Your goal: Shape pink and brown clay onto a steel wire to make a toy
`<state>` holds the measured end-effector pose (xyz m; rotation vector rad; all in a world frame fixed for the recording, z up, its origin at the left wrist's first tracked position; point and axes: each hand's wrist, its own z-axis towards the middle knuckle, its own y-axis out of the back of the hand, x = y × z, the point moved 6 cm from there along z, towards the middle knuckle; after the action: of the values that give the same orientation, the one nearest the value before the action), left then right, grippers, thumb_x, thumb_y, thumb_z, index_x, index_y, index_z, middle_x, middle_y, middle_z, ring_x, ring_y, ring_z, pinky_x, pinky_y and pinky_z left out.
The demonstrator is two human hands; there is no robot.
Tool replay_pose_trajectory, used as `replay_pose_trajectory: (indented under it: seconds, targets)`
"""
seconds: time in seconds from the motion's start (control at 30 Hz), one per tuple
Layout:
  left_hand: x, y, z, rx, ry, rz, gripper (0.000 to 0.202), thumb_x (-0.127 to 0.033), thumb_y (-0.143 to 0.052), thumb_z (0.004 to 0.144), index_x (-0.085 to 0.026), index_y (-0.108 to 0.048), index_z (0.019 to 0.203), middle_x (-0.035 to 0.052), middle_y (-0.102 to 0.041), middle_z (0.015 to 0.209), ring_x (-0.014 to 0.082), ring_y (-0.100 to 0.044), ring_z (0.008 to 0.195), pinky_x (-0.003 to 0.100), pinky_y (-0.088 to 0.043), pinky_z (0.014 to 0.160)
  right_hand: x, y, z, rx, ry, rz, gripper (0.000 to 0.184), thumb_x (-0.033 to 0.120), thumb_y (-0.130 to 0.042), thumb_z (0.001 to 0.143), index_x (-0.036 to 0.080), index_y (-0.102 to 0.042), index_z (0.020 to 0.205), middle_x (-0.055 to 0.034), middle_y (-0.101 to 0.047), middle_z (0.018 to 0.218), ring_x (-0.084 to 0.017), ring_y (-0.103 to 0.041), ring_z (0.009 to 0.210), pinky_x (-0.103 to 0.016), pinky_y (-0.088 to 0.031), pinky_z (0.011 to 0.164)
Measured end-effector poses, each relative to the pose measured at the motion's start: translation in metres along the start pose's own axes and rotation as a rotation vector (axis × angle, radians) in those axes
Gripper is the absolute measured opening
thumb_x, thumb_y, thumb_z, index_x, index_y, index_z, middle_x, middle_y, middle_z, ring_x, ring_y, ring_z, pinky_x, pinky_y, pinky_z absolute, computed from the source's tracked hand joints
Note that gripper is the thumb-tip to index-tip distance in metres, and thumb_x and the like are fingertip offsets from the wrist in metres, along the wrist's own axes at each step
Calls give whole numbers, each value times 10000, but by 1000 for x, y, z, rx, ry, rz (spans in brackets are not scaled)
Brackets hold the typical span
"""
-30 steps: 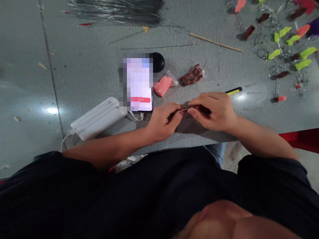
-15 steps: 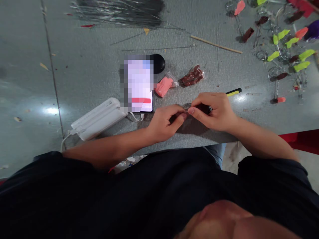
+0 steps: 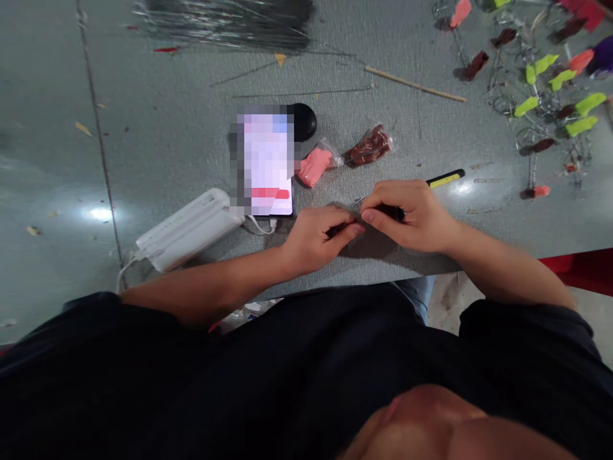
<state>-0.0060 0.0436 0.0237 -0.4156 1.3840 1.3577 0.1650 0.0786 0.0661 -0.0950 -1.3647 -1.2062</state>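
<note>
My left hand (image 3: 318,239) is closed in a pinch just above the table, near its front edge. Whatever lies between that thumb and forefinger is too small to make out. Facing it, my right hand (image 3: 409,214) also pinches, its thumb tip close to the left fingertips. A bit of thin wire (image 3: 359,200) sticks out past the right forefinger. Some dark object (image 3: 401,214) shows under the curled right fingers; its kind is hidden. Behind that hand lies a black and yellow stick-shaped tool (image 3: 445,179), partly covered.
Beyond my hands lie bagged pink clay (image 3: 313,167), bagged brown clay (image 3: 370,148), a lit phone (image 3: 268,160) and a black round case (image 3: 305,121). A white power bank (image 3: 191,227) sits left. Wire bundle (image 3: 225,22), wooden stick (image 3: 414,84) and clay-tipped wire pieces (image 3: 527,107) lie farther off.
My right fingers have shifted slightly left, and the left thumb has slid a little right and down. More of the yellow tool shows. The wire between the fingertips is less visible.
</note>
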Motion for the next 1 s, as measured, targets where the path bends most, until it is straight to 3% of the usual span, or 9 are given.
replay_pose_trajectory:
  seconds: [0.2, 0.33, 0.53, 0.73, 1.0]
  targets:
    - [2, 4, -1, -80, 92, -4, 500, -593, -686, 1103, -176, -769, 840, -17, -734, 667, 97, -616, 573, 234, -427, 567, -1, -2, -1, 2, 14, 6, 204, 238, -657, 1114, 180, -709, 925, 31, -592, 773, -91, -535, 701, -256, -408, 666]
    - [3, 4, -2, -79, 121, -41, 496, -615, -703, 1092, -174, -795, 884, -2, -788, 717, 103, -678, 606, 226, -471, 590, -2, -4, -2, -27, 6, -10, 179, 236, -660, 1113, 192, -706, 945, 28, -600, 781, -101, -556, 718, -262, -424, 684]
    - [0, 4, -5, -36, 53, 33, 464, -567, -658, 1132, -190, -824, 918, 21, -837, 799, 127, -757, 691, 235, -507, 648, 6, -7, -4, -7, 38, -17, 191, 239, -651, 1120, 203, -693, 937, 24, -599, 795, -108, -551, 719, -265, -420, 670]
    - [-2, 4, -7, -10, 38, 98, 560, -631, -558, 1157, -215, -832, 903, 29, -839, 764, 151, -777, 678, 256, -507, 614, 11, -9, -5, -26, 80, -52, 176, 223, -652, 1115, 210, -690, 944, 31, -570, 783, -108, -511, 693, -274, -374, 633]
    - [-3, 0, -10, -10, -45, 148, 591, -640, -464, 1187, -204, -734, 892, 27, -807, 738, 142, -758, 654, 246, -508, 626, 15, -11, -5, -4, 125, 2, 168, 199, -651, 1110, 193, -680, 944, 33, -552, 800, -97, -515, 701, -261, -376, 638]
